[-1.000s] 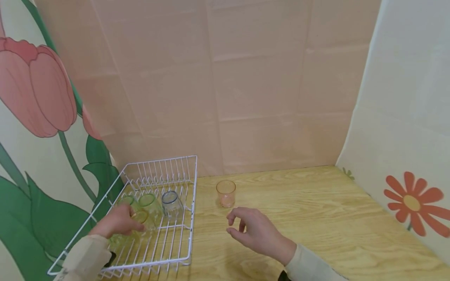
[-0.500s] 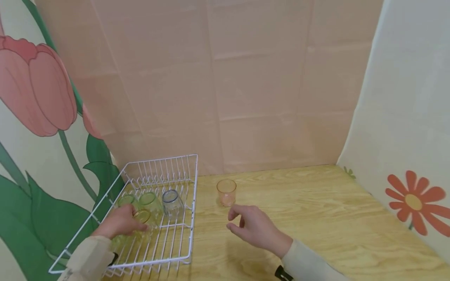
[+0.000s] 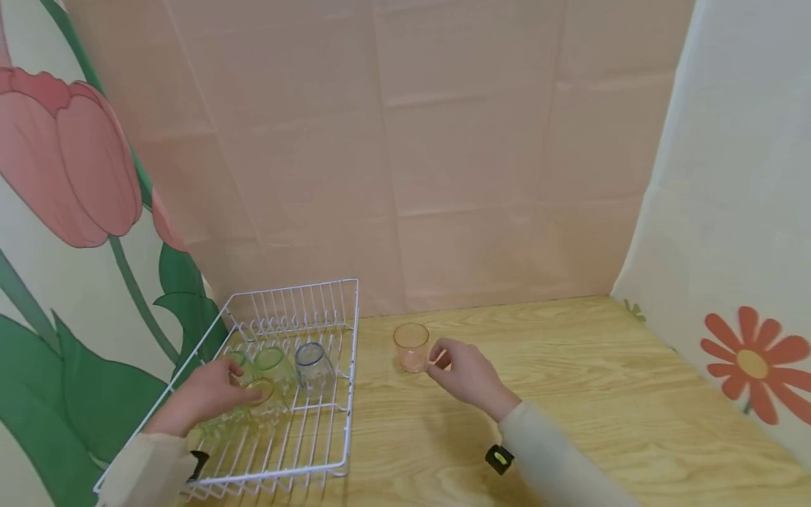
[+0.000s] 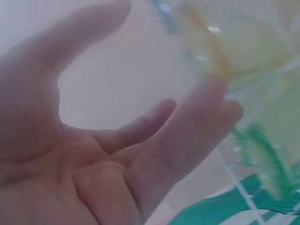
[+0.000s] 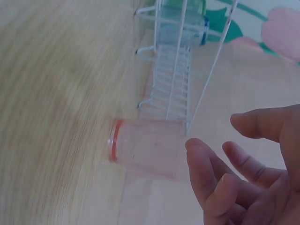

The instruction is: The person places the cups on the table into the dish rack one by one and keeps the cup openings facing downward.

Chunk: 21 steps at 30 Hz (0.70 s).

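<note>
A white wire dish rack (image 3: 348, 422) stands at the left of the head view with several tinted glasses in it. Over its left part is my left hand (image 3: 205, 393), beside a yellow-rimmed glass (image 3: 261, 391); the left wrist view shows thumb and fingers spread apart, that glass (image 4: 211, 42) beyond the fingertips. Green glasses (image 3: 272, 362) and a blue-rimmed glass (image 3: 313, 366) sit behind it. On the table, a pink glass (image 3: 410, 346) stands right of the rack. My right hand (image 3: 470, 374), fingers loosely bent, is just right of it, holding nothing; in the right wrist view a gap separates thumb and fingers.
The wood-grain table (image 3: 538, 352) stretches to the right. A plain pinkish backdrop (image 3: 443, 176) closes off the rear. Flower-printed sheets stand on both sides, with a tulip (image 3: 95, 162) at left and a red flower (image 3: 752, 365) at right.
My right hand has moved forward and slightly right, up beside the pink glass. My left hand has drawn back slightly to the left from the yellow-rimmed glass, which stays in the rack.
</note>
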Motion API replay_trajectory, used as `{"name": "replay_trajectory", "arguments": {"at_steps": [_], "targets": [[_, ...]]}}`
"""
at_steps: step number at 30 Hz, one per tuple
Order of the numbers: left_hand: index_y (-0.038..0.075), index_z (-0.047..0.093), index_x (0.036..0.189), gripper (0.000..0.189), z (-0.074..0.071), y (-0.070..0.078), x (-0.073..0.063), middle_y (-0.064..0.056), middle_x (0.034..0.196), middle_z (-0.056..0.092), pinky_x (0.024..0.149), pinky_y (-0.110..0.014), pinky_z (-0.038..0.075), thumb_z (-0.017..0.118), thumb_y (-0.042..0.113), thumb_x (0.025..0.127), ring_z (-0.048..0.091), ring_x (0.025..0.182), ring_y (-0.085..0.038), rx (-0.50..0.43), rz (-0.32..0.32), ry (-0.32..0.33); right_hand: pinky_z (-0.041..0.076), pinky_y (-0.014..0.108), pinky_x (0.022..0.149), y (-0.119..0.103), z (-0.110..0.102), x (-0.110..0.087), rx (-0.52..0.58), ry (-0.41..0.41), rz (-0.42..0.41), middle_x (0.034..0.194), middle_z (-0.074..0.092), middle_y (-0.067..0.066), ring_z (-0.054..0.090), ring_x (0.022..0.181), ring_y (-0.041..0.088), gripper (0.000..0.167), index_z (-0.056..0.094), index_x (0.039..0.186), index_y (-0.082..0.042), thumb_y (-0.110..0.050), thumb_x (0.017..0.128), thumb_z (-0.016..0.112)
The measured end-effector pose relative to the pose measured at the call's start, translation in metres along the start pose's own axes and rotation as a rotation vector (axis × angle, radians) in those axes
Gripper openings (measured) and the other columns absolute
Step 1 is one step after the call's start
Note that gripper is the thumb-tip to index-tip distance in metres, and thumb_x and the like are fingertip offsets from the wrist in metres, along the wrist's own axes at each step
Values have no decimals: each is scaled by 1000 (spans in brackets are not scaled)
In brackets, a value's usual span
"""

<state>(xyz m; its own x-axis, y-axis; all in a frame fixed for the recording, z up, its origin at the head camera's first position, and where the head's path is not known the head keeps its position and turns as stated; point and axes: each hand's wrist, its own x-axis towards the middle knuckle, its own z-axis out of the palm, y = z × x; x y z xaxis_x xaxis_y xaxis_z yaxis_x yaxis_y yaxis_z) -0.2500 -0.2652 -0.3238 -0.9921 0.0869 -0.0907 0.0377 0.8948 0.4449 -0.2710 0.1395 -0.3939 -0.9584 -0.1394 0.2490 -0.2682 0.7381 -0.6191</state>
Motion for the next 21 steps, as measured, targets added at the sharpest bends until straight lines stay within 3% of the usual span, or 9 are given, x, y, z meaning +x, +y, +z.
{"name": "replay_trajectory", "arguments": {"at_steps": [3,8,14,21], "targets": [[-6,58,106,53,-4,11,-9,-16,101,66,75,-46,53,75,40,87,63,90,-29,10,49,67,48,32,52,6,1,12,4,5,59,82,70,2,61,63,12,13,64,94,-16,-27,92,71],[1,60,93,32,3,35,-27,-8,90,65,69,-39,51,73,30,90,60,80,-20,-30,133,155,47,31,51,13,8,29,37,-7,142,81,68,3,60,62,15,30,63,113,-8,-29,92,65],[8,59,88,25,20,62,-45,0,81,62,65,-32,48,75,27,89,56,72,-12,-89,185,174,51,33,56,25,22,49,119,-36,229,87,72,7,67,68,24,58,49,139,1,-38,98,57],[10,60,87,24,34,81,-56,2,76,62,64,-28,49,78,27,87,56,70,-10,-153,185,157,56,41,64,41,30,59,235,-93,290,92,74,16,70,71,33,72,42,142,5,-54,101,49]]}}
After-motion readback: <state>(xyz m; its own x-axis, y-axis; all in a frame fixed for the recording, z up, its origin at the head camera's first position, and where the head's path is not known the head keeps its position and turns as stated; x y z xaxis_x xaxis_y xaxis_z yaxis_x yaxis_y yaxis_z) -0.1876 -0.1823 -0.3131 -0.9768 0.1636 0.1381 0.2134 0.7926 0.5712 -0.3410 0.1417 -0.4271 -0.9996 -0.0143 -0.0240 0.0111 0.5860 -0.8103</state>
